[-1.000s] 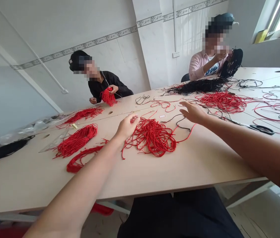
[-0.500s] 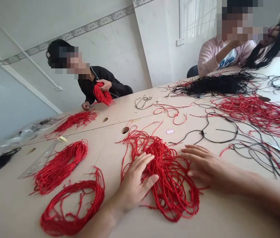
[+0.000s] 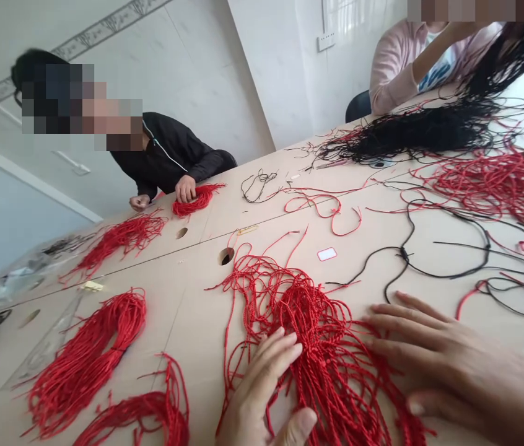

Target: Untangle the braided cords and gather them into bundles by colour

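Across the pale surface (image 3: 183, 322), the left hand (image 3: 262, 390) and right hand (image 3: 448, 365) lie open, fingers spread and clamped on nothing, the left resting on a loose heap of twisted red cords (image 3: 308, 334), the right at its edge, directly before the person.

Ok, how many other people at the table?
2. One in a black jacket, far side, left, a hand on a red cord bundle; one in a pink top at far right, by black cords. Others may be out of frame.
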